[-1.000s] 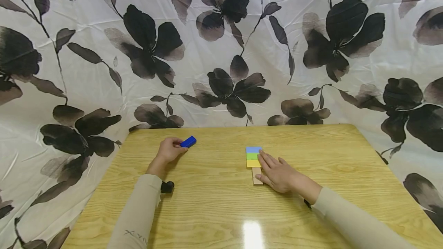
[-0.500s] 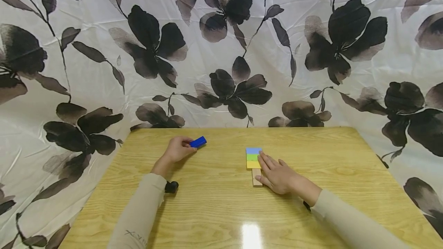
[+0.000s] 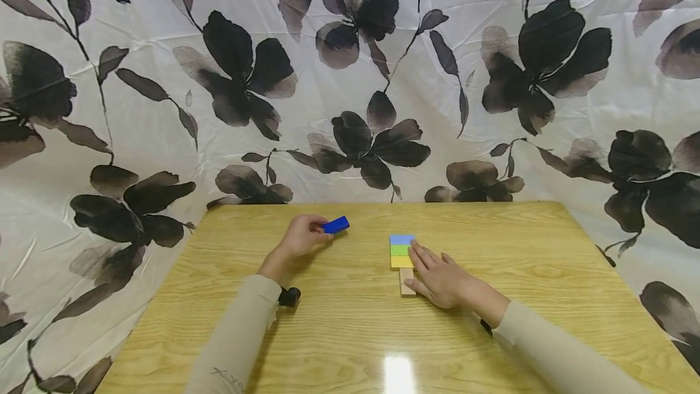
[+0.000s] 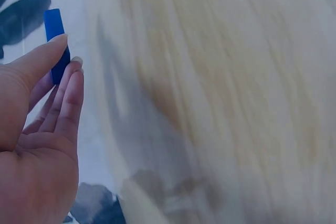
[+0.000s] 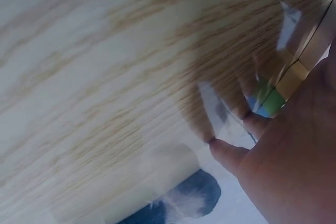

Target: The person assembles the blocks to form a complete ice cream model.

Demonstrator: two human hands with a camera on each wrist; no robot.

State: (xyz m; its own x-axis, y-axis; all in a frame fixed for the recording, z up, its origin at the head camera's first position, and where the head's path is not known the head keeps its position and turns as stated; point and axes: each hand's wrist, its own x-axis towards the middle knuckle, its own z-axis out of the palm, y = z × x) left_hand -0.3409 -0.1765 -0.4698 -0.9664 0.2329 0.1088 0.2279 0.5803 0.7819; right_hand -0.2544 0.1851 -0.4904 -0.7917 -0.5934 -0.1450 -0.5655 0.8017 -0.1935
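Observation:
My left hand [image 3: 302,236] pinches a dark blue block [image 3: 336,225] between thumb and fingers, over the back left of the table. In the left wrist view the blue block [image 4: 56,51] stands nearly upright out of the fingertips. My right hand [image 3: 444,279] lies with straight fingers along the right side of a small group of blocks. From back to front these are a light blue block [image 3: 401,239], a green block [image 3: 400,250], a yellow block [image 3: 401,261] and a plain wooden block [image 3: 406,284]. The thumb touches the wooden block.
The wood-grain table [image 3: 339,333] has its back edge against a white curtain [image 3: 350,84] with dark flowers. A bright reflection shows near the front. Each wrist wears a small black camera, the left one [image 3: 290,297] being plainly seen.
My left hand has moved rightward with the dark blue block, closer to the other blocks. The right hand and the blocks beside it stay in place.

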